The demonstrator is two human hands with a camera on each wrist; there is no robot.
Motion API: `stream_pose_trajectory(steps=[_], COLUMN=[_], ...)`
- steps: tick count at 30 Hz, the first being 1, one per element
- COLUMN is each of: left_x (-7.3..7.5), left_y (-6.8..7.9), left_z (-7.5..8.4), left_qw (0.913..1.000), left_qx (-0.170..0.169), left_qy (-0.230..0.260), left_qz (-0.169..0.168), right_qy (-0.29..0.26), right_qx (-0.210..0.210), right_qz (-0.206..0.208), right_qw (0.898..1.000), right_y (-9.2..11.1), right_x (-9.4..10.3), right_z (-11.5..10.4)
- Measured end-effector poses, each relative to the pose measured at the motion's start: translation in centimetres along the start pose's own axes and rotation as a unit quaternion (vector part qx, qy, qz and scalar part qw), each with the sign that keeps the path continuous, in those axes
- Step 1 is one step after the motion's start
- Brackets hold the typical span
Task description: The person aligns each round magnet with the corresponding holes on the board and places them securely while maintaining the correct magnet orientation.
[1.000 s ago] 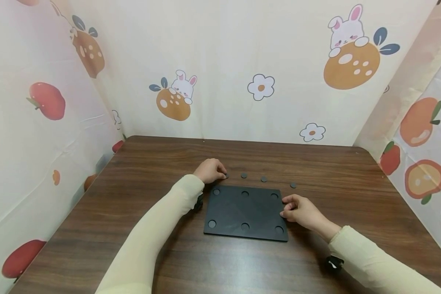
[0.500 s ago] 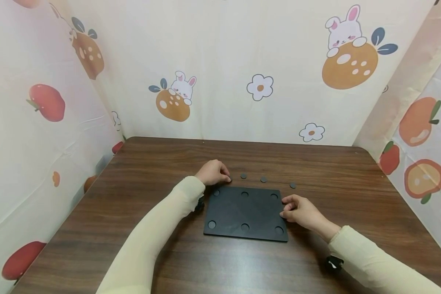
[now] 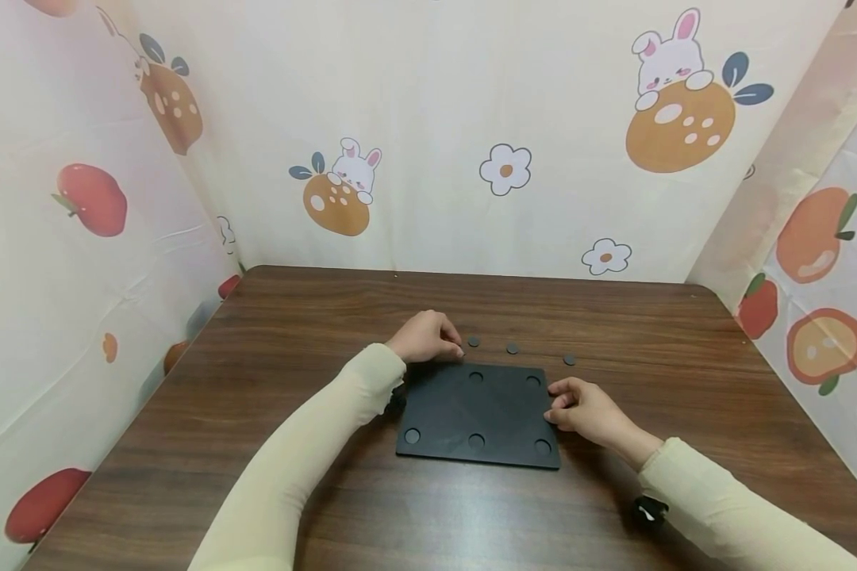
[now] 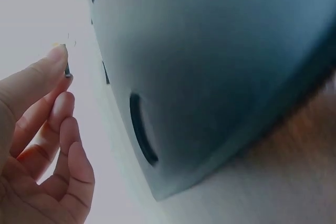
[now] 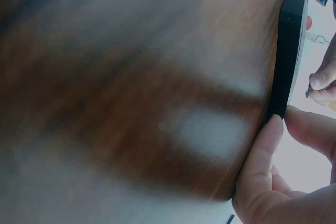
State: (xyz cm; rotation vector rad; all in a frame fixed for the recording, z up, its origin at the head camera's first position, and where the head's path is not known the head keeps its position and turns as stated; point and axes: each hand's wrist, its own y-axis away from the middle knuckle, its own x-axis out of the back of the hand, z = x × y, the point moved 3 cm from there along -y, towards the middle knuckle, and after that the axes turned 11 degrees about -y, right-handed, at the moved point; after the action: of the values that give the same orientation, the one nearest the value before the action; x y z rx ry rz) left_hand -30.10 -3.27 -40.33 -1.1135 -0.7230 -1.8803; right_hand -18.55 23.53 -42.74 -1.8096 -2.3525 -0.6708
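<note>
Between the left hand's (image 3: pixel 427 337) thumb and forefinger, a thin dark disc (image 4: pixel 67 70) is pinched near the far edge of the black board (image 3: pixel 478 408); the remaining fingers are bent. The right hand (image 3: pixel 591 412) holds the board's right edge with thumb and forefinger. The board lies flat on the brown wood-grain table (image 3: pixel 636 325); the head view shows five round recesses (image 3: pixel 476 441), three nearside, two farside. Beyond it lie three loose discs (image 3: pixel 512 349), spaced apart. Behind the table hangs a printed curtain (image 3: pixel 428 87).
</note>
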Motion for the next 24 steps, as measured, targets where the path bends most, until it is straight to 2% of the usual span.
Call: stream_pose_trajectory(steps=[14, 24], left_x=[-0.5, -1.2], left_y=[1.1, 1.0], left_z=[2.3, 2.9], left_qw=[0.9985, 0.9976], left_qx=[-0.048, -0.047], left_qy=[-0.015, -0.034], left_qz=[-0.020, -0.038], right_qy=[-0.007, -0.005], right_qx=[-0.001, -0.001], right_qz=[-0.007, -0.010], right_qw=[1.000, 1.000], right_y=[0.1, 0.1], right_x=[0.0, 0.1], right_z=[-0.2, -0.3])
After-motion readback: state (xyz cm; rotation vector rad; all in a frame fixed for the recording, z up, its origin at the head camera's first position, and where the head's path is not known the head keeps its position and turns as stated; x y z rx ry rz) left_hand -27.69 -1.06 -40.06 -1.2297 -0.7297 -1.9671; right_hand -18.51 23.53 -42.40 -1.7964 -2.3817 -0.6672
